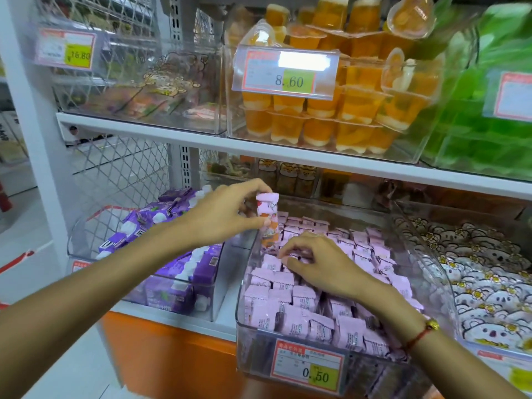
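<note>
My left hand [227, 210] pinches a small pink snack packet [269, 217] and holds it upright over the back left corner of a clear plastic bin [244, 283]. The bin is packed with several rows of pale pink packets [305, 298] standing on edge. My right hand [319, 262] is down in the bin with its fingers curled on the tops of packets in the middle rows; whether it grips one I cannot tell.
A clear bin of purple packets [172, 272] stands to the left and a bin of white bear-print packets [489, 283] to the right. The shelf above [259, 145] carries bins of orange jelly cups [339, 110] and green packs [489, 110]. A price tag [308, 364] reads 0.50.
</note>
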Available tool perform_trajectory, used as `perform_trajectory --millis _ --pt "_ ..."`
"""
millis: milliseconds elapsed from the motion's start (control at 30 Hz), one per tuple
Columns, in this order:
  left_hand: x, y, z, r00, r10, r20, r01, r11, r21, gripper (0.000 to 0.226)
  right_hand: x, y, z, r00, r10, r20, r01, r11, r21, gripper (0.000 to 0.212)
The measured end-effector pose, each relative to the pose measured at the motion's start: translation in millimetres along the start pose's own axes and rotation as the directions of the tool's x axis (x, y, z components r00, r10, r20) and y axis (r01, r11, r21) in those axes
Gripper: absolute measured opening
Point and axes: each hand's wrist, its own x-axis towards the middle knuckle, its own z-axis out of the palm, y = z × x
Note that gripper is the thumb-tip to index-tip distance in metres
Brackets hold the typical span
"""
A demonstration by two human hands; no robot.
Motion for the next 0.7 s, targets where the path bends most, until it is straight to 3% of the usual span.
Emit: perform_trajectory --millis 67,133,233,333,400,467,600,700 --pt "7 4 0 0.994 -0.032 0.102 0.004 0.967 0.256 0.03 1 0 1 1.0 -0.001 -0.014 0.001 1.0 0.005 0.012" --pt "14 9 5 0.979 -0.107 0.172 0.002 0.854 0.521 0.031 2 1 2 1.0 0.001 -0.027 0.0 1.0 0.015 0.012" --pt "18 13 17 0.958 -0.181 0.221 0.012 0.8 0.6 0.032 3 2 3 0.999 -0.005 -0.039 0.006 1.0 0.028 0.013" --pt "3 12 21 0.993 -0.119 0.02 0.093 0.859 0.504 0.041 3 3 3 0.991 -0.02 -0.13 0.019 1.0 -0.007 0.011" --pt "-18 11 24 0.984 -0.062 -0.168 0.123 0.918 0.377 0.042 8 1 4 0.971 -0.049 -0.232 0.041 0.998 -0.039 0.011" --pt "-42 12 27 0.965 -0.077 -0.252 0.144 0.955 0.26 0.037 16 -3 4 0.961 -0.075 -0.267 0.065 0.997 -0.046 0.018" --pt "-74 10 34 0.947 -0.253 -0.196 0.276 0.956 0.101 0.029 36 -3 7 0.995 -0.004 -0.098 -0.011 0.989 -0.149 0.018" --pt "-78 10 36 0.945 -0.296 -0.14 0.295 0.955 -0.028 0.028 48 -7 6 0.997 0.079 -0.023 -0.081 0.987 -0.141 0.014"
